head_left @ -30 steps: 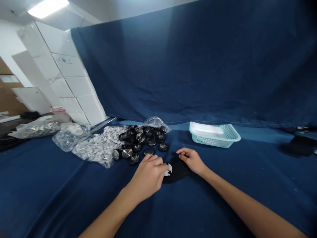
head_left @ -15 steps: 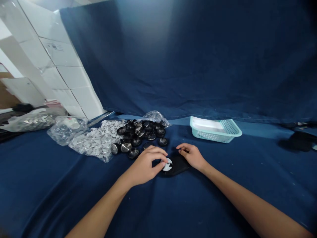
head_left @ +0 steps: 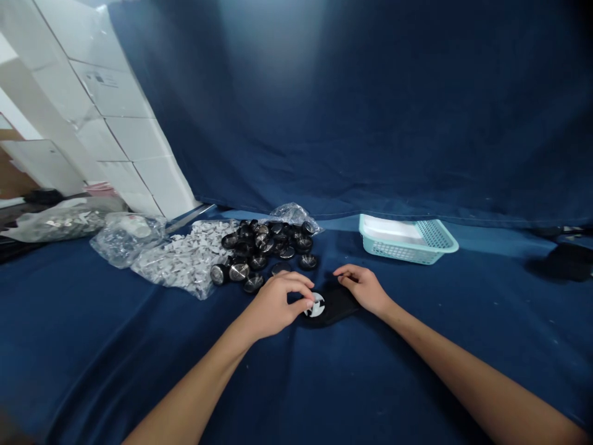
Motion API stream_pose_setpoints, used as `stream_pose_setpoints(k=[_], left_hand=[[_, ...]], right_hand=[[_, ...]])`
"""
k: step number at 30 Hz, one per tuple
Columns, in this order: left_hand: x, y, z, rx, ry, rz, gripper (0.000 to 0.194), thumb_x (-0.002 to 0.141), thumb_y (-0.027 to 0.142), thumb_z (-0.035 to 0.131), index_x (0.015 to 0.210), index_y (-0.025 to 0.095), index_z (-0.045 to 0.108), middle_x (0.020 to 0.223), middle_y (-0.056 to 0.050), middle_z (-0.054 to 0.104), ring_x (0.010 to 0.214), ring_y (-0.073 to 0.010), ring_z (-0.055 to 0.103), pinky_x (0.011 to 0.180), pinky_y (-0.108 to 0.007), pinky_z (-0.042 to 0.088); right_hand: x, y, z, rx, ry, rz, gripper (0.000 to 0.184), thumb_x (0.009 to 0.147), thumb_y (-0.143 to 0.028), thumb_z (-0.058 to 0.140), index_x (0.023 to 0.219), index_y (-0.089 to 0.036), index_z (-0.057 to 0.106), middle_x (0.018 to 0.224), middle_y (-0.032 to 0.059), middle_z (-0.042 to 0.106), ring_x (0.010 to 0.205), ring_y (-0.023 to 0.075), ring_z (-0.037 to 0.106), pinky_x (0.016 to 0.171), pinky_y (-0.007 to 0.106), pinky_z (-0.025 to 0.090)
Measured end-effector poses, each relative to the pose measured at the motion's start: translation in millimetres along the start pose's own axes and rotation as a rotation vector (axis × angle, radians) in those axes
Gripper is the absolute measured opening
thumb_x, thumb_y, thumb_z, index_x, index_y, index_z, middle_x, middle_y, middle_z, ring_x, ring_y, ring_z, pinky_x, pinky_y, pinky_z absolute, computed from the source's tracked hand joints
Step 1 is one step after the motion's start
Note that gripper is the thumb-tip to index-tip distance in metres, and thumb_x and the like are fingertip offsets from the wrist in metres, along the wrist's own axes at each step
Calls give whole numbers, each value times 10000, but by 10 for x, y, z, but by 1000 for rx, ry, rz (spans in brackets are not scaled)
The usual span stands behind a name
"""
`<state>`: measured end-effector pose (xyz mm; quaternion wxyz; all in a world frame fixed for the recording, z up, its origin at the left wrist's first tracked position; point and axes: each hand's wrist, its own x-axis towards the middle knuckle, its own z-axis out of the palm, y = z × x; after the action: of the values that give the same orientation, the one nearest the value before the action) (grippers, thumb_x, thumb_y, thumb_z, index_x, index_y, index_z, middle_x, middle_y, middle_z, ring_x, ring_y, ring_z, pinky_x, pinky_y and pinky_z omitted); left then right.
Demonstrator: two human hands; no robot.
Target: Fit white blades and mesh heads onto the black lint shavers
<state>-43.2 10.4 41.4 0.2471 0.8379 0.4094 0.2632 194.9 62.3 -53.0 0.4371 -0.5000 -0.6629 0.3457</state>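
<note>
My left hand (head_left: 280, 304) pinches the left edge of a white disc with dark cut-outs (head_left: 317, 305) between thumb and forefinger. Under the disc lies a black flat pad (head_left: 340, 305) on the blue cloth. Over the pad's far right edge is my right hand (head_left: 365, 289), fingers curled and thumb close to the forefinger; whether something small is between them is hidden. Just beyond my left hand is a heap of round black caps (head_left: 266, 244), some with shiny patterned faces.
Small grey plastic pieces (head_left: 189, 256) spill over a clear bag left of the caps. A light-blue basket (head_left: 407, 252) with white contents stands at the back right. White boxes (head_left: 134, 142) are stacked at left, and a dark blue curtain (head_left: 347, 111) hangs behind.
The view has shifted slightly. My left hand stays at the white disc, which appears turned a little, with its cut-outs differently placed. My right hand keeps nearly the same pose.
</note>
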Motion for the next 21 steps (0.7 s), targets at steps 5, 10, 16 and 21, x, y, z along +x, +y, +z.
stream_pose_setpoints(k=[5,10,16,21], left_hand=[[-44,-2,-1,-39,-39,37,141,885,190,569,866,230,703,1141,-16,652,1079,-178,592,1013,-415,405],[-68,34,24,-128,-53,79,187,920,192,503,997,216,672,1225,-60,611,1115,-188,575,963,-394,458],[-40,-39,46,-109,69,37,273,953,319,474,882,194,706,1121,-64,653,1055,-191,596,943,-375,461],[-42,-80,57,-106,91,11,401,971,321,432,688,182,680,1080,-41,660,1016,-171,609,953,-349,437]], right_hand=[[-11,-54,-33,41,15,8,222,797,-333,574,904,-203,718,738,10,655,685,170,576,658,290,425],[-19,-76,-66,92,27,14,251,818,-367,563,922,-201,721,748,15,660,748,189,603,727,310,443],[-13,-70,-57,109,17,32,243,796,-364,588,909,-196,722,753,16,662,740,186,597,703,301,438],[-2,-45,-39,106,11,38,226,790,-350,594,895,-197,722,747,14,663,717,178,591,668,289,436]])
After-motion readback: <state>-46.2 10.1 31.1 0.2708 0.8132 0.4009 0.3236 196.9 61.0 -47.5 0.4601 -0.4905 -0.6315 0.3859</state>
